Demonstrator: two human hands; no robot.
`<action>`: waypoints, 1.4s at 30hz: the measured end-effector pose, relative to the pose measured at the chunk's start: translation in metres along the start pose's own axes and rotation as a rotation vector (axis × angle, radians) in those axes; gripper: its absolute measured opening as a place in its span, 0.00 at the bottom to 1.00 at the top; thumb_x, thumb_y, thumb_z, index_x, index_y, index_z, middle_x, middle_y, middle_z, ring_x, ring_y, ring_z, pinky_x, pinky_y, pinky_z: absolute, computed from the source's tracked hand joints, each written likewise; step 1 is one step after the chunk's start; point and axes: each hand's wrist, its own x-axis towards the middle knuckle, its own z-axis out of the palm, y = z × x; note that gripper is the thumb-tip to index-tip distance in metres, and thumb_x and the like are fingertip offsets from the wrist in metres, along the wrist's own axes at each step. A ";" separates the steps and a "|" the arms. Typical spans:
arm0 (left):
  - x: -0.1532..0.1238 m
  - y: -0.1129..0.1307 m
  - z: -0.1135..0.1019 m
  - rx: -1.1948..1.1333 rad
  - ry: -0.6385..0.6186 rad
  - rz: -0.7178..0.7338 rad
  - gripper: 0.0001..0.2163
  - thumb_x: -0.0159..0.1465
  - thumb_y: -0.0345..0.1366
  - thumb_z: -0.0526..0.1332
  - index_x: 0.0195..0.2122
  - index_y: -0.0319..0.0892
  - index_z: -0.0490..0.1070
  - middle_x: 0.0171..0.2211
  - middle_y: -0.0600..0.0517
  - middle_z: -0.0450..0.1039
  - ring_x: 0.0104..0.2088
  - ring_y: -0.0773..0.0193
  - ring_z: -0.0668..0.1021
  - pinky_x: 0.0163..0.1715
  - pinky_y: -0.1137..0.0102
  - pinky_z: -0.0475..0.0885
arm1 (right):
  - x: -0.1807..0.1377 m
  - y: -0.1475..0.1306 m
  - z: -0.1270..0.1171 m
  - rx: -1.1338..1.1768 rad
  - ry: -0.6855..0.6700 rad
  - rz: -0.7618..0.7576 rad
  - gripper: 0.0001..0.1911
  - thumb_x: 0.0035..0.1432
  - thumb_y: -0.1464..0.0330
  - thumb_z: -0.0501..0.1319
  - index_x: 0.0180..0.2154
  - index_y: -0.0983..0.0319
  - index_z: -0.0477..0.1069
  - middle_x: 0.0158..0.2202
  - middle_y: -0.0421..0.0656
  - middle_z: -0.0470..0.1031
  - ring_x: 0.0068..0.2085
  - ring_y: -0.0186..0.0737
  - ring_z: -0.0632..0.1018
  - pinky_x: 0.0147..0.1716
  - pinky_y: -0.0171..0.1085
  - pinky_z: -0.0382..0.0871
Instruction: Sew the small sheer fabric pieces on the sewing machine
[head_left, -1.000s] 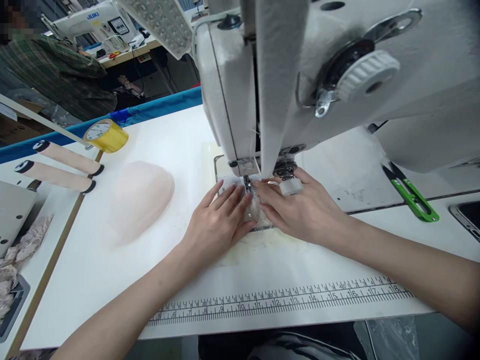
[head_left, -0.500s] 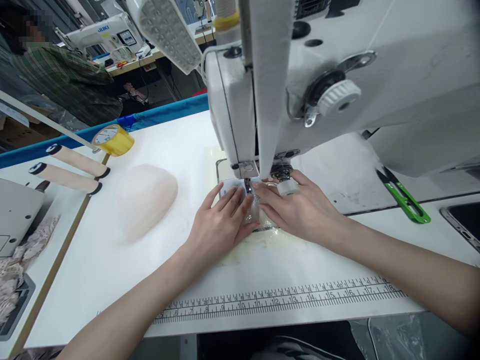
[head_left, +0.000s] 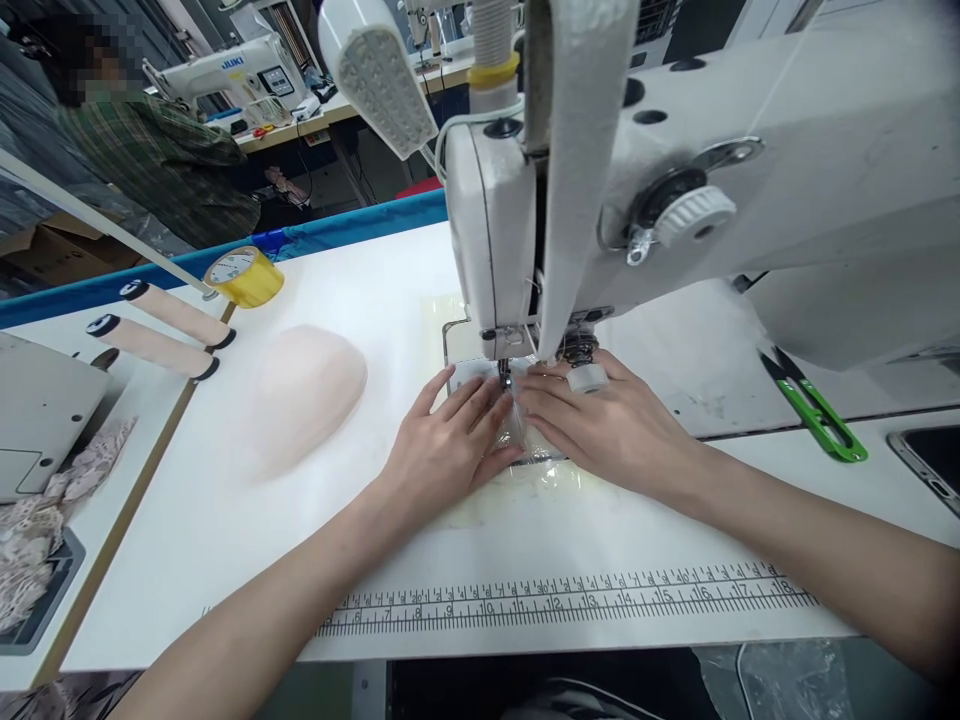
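My left hand (head_left: 442, 435) lies palm down on the white machine bed, its fingers stretched toward the presser foot (head_left: 505, 376) from the left. From the right, my right hand (head_left: 619, 425) rests with extended fingers, their tips close to the same foot. Both hands are open. Between them shows shiny clear film (head_left: 544, 470) over the needle plate area; whether thin cloth lies under my fingertips, I cannot tell. The white sewing machine (head_left: 491, 240) stands over the hands. A sheer pale pink rounded piece (head_left: 319, 390) lies apart, left of my left hand.
Yellow tape (head_left: 247, 277) and two pale thread spools (head_left: 154, 347) are at the left. Green thread snips (head_left: 821, 415) and a phone (head_left: 930, 455) lie right. A printed ruler (head_left: 555, 600) runs along the front edge. Another person (head_left: 157, 165) sits beyond, by another machine.
The view has shifted a little, so the whole scene sits slightly farther right. Both hands stay beside the presser foot, with hardly any visible movement of the fingers.
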 end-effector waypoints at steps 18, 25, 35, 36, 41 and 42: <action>-0.002 0.001 -0.004 -0.168 0.069 0.081 0.10 0.66 0.30 0.57 0.47 0.36 0.71 0.43 0.44 0.79 0.43 0.59 0.81 0.42 0.64 0.78 | -0.008 0.003 -0.005 0.117 0.062 -0.177 0.10 0.63 0.77 0.57 0.39 0.60 0.75 0.41 0.39 0.80 0.41 0.36 0.77 0.48 0.41 0.67; -0.006 0.001 -0.005 -0.044 -0.016 0.131 0.14 0.68 0.31 0.52 0.52 0.31 0.71 0.49 0.41 0.77 0.52 0.52 0.78 0.44 0.60 0.79 | -0.004 -0.001 -0.011 0.163 0.111 -0.212 0.10 0.64 0.78 0.57 0.36 0.63 0.76 0.37 0.40 0.81 0.39 0.34 0.79 0.41 0.36 0.72; -0.007 0.002 -0.005 -0.006 -0.025 0.161 0.14 0.68 0.29 0.53 0.51 0.29 0.71 0.50 0.38 0.75 0.52 0.53 0.77 0.48 0.60 0.79 | -0.004 -0.003 -0.010 0.167 0.127 -0.191 0.12 0.65 0.78 0.56 0.35 0.63 0.77 0.36 0.39 0.82 0.37 0.32 0.80 0.44 0.36 0.73; -0.006 0.002 -0.005 -0.005 -0.026 0.162 0.14 0.68 0.29 0.53 0.51 0.28 0.71 0.50 0.38 0.76 0.52 0.53 0.78 0.48 0.60 0.79 | -0.004 -0.003 -0.010 0.165 0.125 -0.188 0.12 0.65 0.78 0.56 0.35 0.63 0.77 0.36 0.39 0.82 0.37 0.32 0.80 0.45 0.36 0.73; -0.004 0.003 -0.006 0.001 -0.018 0.149 0.14 0.68 0.29 0.54 0.50 0.28 0.72 0.49 0.38 0.76 0.51 0.53 0.79 0.47 0.61 0.79 | -0.004 -0.003 -0.011 0.162 0.124 -0.182 0.13 0.66 0.78 0.55 0.35 0.63 0.77 0.36 0.39 0.82 0.38 0.32 0.80 0.45 0.35 0.73; -0.004 0.003 -0.006 0.003 -0.014 0.142 0.13 0.68 0.29 0.54 0.49 0.28 0.72 0.48 0.39 0.76 0.50 0.53 0.79 0.47 0.61 0.79 | -0.004 -0.003 -0.010 0.162 0.124 -0.184 0.13 0.66 0.78 0.54 0.35 0.63 0.77 0.36 0.39 0.82 0.38 0.32 0.80 0.45 0.35 0.73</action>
